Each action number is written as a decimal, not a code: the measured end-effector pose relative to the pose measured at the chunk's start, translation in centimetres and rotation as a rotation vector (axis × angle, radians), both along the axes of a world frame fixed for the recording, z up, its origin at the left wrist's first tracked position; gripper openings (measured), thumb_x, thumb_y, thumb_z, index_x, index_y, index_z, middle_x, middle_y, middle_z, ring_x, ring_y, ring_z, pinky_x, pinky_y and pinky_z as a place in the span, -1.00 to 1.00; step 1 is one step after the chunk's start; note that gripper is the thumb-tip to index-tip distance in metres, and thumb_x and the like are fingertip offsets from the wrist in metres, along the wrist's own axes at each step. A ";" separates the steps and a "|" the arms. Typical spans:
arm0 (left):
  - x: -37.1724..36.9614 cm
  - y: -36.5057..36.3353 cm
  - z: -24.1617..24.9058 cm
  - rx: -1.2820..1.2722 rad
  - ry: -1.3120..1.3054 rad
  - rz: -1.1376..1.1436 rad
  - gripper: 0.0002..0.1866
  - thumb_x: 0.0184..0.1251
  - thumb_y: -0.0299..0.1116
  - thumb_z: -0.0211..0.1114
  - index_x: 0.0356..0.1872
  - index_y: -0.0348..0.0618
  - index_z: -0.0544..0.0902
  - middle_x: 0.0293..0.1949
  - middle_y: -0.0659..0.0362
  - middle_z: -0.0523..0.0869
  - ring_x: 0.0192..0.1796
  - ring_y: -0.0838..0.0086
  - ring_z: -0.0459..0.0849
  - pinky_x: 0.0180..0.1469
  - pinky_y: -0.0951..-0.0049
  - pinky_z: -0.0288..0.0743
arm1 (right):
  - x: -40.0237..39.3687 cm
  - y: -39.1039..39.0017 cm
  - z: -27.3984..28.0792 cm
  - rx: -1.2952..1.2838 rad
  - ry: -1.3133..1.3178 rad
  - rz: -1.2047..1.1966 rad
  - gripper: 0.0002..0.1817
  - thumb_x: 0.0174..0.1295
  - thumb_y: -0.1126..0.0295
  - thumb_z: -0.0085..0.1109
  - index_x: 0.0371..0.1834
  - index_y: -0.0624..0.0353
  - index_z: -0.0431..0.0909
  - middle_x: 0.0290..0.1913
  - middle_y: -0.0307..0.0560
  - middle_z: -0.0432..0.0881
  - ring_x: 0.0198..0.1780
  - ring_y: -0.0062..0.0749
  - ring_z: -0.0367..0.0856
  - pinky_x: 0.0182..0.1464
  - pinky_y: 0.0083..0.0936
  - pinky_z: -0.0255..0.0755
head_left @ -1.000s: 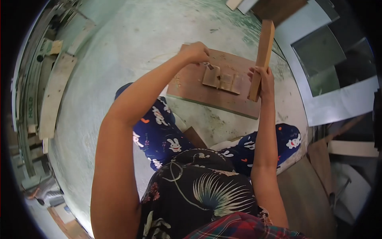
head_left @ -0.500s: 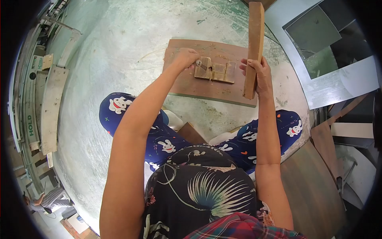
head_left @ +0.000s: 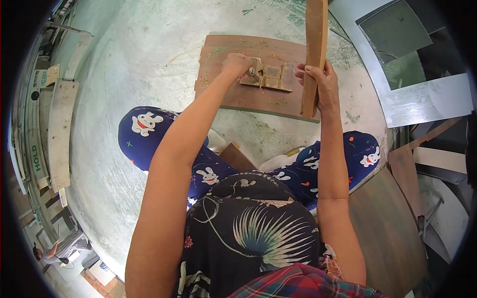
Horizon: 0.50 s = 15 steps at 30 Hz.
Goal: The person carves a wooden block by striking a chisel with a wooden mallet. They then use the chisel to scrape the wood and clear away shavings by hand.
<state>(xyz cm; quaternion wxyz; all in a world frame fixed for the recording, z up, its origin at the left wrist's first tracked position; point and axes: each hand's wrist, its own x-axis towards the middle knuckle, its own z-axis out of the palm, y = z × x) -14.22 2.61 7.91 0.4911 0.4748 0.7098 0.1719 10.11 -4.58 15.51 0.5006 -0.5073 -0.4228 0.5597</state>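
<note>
My left hand (head_left: 237, 65) is closed on what looks like a chisel (head_left: 252, 73), its round metal end showing beside the fingers. Most of the tool is hidden by the hand. It stands over the left part of a small wooden block (head_left: 278, 79) with grooves cut in it and shavings along them. The block lies on a brown board (head_left: 228, 97) on the floor. My right hand (head_left: 324, 84) grips a long wooden bar (head_left: 315, 44) near its lower end, raised over the board's right side; the thumb lies across it.
Wood chips lie scattered on the board. At the right are a pale panel with dark sheets (head_left: 395, 37) and stacked boards (head_left: 392, 233). Long planks (head_left: 64, 134) line the left side. A person (head_left: 52, 253) is at the far lower left. My knees flank the board.
My left hand and the chisel have shifted slightly up and right relative to the block. The view has tilted a little, moving the board up. The right hand still holds the bar.
</note>
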 end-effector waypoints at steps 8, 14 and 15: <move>-0.6 -0.1 -1.6 0.097 -0.383 0.027 -0.72 0.07 -0.30 0.45 -0.21 -0.18 0.67 -0.45 0.18 0.71 -0.54 0.55 0.70 -0.56 0.58 0.52 | -0.7 -0.6 0.4 0.044 -0.130 0.040 -0.48 0.09 0.29 0.26 0.12 0.24 0.41 -0.16 0.02 0.68 -0.22 -0.42 0.71 -0.17 -0.56 0.56; -0.5 -1.4 -2.3 0.305 -0.382 -0.025 -0.73 0.04 -0.32 0.46 -0.26 -0.19 0.65 -0.42 0.17 0.72 -0.42 0.52 0.73 -0.44 0.53 0.58 | -1.3 -1.0 0.6 0.059 -0.112 0.019 -0.57 0.05 0.29 0.30 -0.05 0.28 0.47 -0.23 -0.08 0.67 -0.25 -0.50 0.66 -0.14 -0.56 0.50; -0.6 -1.2 -2.8 0.332 -0.367 -0.048 -0.73 0.04 -0.32 0.46 -0.26 -0.19 0.64 -0.42 0.16 0.72 -0.40 0.52 0.73 -0.41 0.51 0.59 | -1.4 -1.0 0.7 0.063 -0.111 0.017 -0.56 0.05 0.29 0.30 -0.04 0.28 0.47 -0.23 -0.08 0.67 -0.25 -0.51 0.65 -0.13 -0.56 0.50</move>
